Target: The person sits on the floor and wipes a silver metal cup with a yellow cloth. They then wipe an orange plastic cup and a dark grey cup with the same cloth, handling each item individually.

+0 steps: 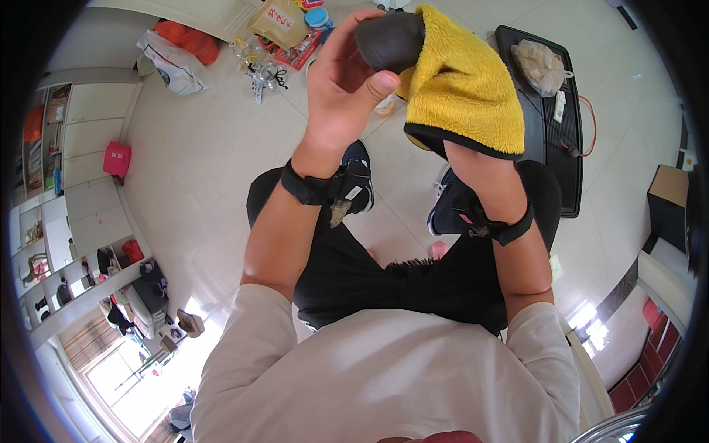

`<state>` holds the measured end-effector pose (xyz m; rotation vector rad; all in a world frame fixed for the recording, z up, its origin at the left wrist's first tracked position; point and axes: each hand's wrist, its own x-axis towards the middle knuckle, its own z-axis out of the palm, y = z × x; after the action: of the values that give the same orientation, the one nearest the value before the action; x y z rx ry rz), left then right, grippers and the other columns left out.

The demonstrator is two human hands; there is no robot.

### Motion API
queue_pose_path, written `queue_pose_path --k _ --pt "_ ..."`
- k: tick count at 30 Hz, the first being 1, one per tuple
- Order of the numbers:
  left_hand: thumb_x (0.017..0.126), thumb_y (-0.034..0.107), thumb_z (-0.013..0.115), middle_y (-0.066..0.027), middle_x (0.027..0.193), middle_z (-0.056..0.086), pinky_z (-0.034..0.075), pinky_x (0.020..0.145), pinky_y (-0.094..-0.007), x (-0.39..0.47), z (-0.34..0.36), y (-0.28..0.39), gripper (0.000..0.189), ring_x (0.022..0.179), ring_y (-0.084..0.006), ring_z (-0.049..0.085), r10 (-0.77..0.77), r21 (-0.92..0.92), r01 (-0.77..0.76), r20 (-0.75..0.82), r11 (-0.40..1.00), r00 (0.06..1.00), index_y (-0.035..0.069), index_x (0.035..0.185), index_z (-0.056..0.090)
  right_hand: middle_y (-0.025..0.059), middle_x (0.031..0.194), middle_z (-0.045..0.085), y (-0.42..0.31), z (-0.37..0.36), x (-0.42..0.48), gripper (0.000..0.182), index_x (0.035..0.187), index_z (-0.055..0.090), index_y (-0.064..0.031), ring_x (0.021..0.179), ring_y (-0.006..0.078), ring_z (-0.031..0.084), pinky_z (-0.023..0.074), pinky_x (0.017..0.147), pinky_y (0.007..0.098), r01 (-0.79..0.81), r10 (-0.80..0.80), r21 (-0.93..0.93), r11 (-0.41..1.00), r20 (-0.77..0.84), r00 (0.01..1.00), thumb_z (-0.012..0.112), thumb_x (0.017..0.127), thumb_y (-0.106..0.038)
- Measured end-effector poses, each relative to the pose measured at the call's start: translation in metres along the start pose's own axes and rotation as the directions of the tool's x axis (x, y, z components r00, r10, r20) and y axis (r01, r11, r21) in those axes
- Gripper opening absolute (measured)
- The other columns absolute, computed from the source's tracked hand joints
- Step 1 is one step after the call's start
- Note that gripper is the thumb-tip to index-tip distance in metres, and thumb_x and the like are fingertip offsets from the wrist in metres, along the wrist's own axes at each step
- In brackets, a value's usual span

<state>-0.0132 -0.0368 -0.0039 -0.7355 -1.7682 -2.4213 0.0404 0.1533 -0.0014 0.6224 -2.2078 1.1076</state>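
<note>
My left hand (pixel 343 94) grips a dark brown cylindrical vessel (pixel 388 43), fingers behind it and thumb in front, holding it up off the floor. A plush yellow cloth (pixel 465 83) with black edging covers the vessel's right end. Under that cloth is my right hand (pixel 471 158), holding it up against the vessel. Only the heel of this hand and the wrist show; the fingers are hidden. Whether the vessel has an opening or lid at the covered end cannot be seen.
On the right lies a black ridged tray (pixel 568 183) carrying a tied plastic bag (pixel 538 66) and a small white object (pixel 559 107). An orange tube (pixel 592 122) curves beside it. Glass pieces (pixel 268 75), a tan pouch (pixel 279 22) and a blue-lidded jar (pixel 318 18) stand at the upper left.
</note>
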Motion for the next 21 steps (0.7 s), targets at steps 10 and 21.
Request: queue_pose_path --k 10,21 --pt "0.082 0.020 0.085 -0.0102 0.126 0.061 0.050 0.098 -0.0313 -0.006 0.002 0.001 0.076 0.112 -0.0163 0.060 -0.051 -0.083 0.060 0.116 0.995 0.992 -0.004 0.142 0.045 0.0089 0.107 0.073 0.006 -0.004 0.000 0.025 0.104 0.074 -0.0076 0.100 0.0293 0.069 0.0519 0.091 0.0376 0.083 -0.102 -0.108 0.991 -0.185 0.978 0.075 0.079 -0.004" --pt "0.087 0.071 0.058 -0.0223 0.137 0.052 0.050 0.101 -0.0377 -0.004 -0.002 0.016 0.101 0.119 -0.0262 0.059 -0.288 -0.234 0.340 0.230 0.911 0.930 -0.004 0.149 0.034 0.0101 0.109 0.072 0.027 -0.024 -0.014 0.030 0.112 0.068 0.0013 0.104 0.0200 0.068 0.0508 0.092 0.0335 -0.077 0.275 0.489 0.869 -0.350 0.895 0.076 0.082 -0.003"
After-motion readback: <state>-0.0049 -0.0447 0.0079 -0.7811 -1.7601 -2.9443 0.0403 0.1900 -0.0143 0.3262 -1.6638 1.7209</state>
